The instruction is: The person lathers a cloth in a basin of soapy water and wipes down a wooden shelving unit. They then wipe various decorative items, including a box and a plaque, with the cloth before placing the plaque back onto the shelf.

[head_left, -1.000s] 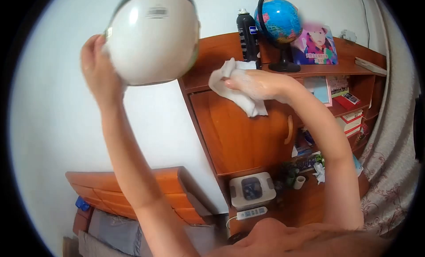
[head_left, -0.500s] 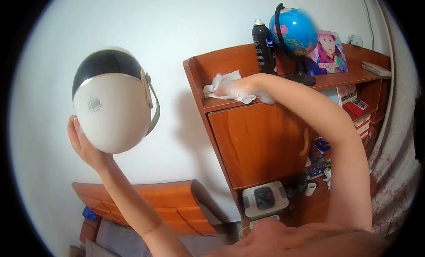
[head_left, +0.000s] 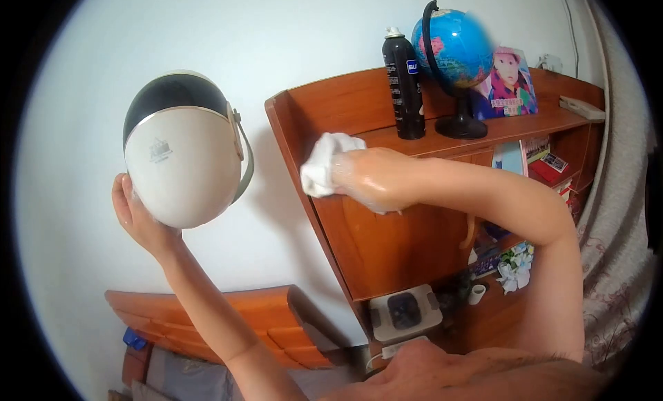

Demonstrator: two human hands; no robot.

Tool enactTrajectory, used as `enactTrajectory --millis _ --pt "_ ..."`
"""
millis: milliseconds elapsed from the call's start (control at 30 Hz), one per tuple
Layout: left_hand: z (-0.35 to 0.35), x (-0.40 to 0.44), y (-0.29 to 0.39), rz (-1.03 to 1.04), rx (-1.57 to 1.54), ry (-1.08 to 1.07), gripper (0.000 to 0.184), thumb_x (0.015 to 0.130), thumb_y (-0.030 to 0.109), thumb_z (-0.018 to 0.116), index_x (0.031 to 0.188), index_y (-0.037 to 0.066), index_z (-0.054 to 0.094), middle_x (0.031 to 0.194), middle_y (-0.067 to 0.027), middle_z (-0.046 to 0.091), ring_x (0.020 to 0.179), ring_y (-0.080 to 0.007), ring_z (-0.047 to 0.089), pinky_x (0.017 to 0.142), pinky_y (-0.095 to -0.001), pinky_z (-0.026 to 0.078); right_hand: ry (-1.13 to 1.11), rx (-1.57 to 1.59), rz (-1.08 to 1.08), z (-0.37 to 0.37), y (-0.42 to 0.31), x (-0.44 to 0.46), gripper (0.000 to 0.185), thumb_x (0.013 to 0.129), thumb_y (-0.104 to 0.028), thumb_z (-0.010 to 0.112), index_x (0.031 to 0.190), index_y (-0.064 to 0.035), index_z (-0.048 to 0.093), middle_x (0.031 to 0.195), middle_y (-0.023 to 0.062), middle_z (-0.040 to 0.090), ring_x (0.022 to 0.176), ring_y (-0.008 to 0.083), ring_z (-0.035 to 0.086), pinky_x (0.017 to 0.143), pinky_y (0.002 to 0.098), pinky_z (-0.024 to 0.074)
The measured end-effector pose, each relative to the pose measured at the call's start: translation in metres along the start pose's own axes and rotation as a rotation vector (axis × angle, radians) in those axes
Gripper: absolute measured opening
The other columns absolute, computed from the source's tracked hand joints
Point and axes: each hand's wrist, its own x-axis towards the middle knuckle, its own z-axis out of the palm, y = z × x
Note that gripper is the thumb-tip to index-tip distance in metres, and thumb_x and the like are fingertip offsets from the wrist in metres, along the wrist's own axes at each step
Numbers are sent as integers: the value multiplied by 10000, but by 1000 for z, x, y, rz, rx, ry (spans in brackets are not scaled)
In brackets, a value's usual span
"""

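My left hand point(head_left: 148, 218) holds up a white helmet point(head_left: 183, 170) with a dark visor and a hanging strap, gripping it from below at the left. Part of the fingers is hidden behind the helmet. My right hand point(head_left: 373, 177), wet with a soapy shine, is closed on a bunched white cloth point(head_left: 321, 168) in front of the left end of the wooden cabinet's top shelf point(head_left: 442, 149). A black spray can point(head_left: 405, 87) stands on that shelf, just behind my right wrist.
A globe point(head_left: 456, 49) and a picture point(head_left: 507, 83) stand on the shelf beside the can. Below are a cabinet door point(head_left: 400, 249), a grey-topped box point(head_left: 407, 311) and a small white cup point(head_left: 476, 294). An orange headboard point(head_left: 207, 325) lies lower left; a curtain point(head_left: 621, 194) hangs at right.
My right hand has lifted the cloth off the shelf and brought it down and to the left, in front of the cabinet. The helmet has shifted slightly to the right in view.
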Motion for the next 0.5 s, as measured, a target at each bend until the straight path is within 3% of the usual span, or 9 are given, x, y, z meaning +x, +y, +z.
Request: enactTrajectory --millis 33,100,200,333,400,467,500 --pt "4 -2 0 2 -2 3 237 889 202 422 1000 1 479 860 -68 545 763 -134 550 653 -264 472 225 -145 -276 15 37 10 136 832 -139 471 752 -40 520 685 158 553 651 317 563 598 389 460" --pt "15 -7 4 -15 6 104 237 890 211 423 996 7 483 867 -70 550 754 -135 559 646 -261 475 312 -413 -220 14 71 1 206 859 -146 447 741 -5 540 688 174 563 663 334 578 593 414 444" --pt "22 -10 9 -3 -1 147 242 891 212 424 1004 6 483 860 -76 551 721 -141 565 636 -260 479 282 -421 -103 4 89 -21 272 865 -206 464 726 9 555 715 176 579 689 342 587 615 416 443" --pt "24 -12 13 31 35 141 275 895 219 413 1033 -5 493 896 -98 571 728 -153 583 641 -263 491 267 -344 -146 3 77 0 327 881 -242 453 702 17 541 692 157 578 649 290 585 590 404 444" --pt "26 -12 15 20 -37 191 306 883 219 424 1064 -15 504 945 -121 589 773 -169 601 659 -264 501 9 -236 -51 -3 53 23 327 901 -278 416 802 6 544 636 140 554 605 243 571 576 382 447" --pt "25 -12 17 29 -55 157 310 872 215 437 1064 -17 511 963 -128 591 790 -179 606 660 -266 504 80 -188 -164 -6 22 32 324 911 -322 381 934 -31 522 576 103 523 567 196 553 594 353 456" --pt "24 -12 19 43 -71 122 315 860 210 450 1064 -19 518 980 -136 593 806 -189 610 662 -268 508 32 -169 -158 -3 22 55 325 909 -322 367 992 -30 481 803 150 490 799 237 515 710 373 432"
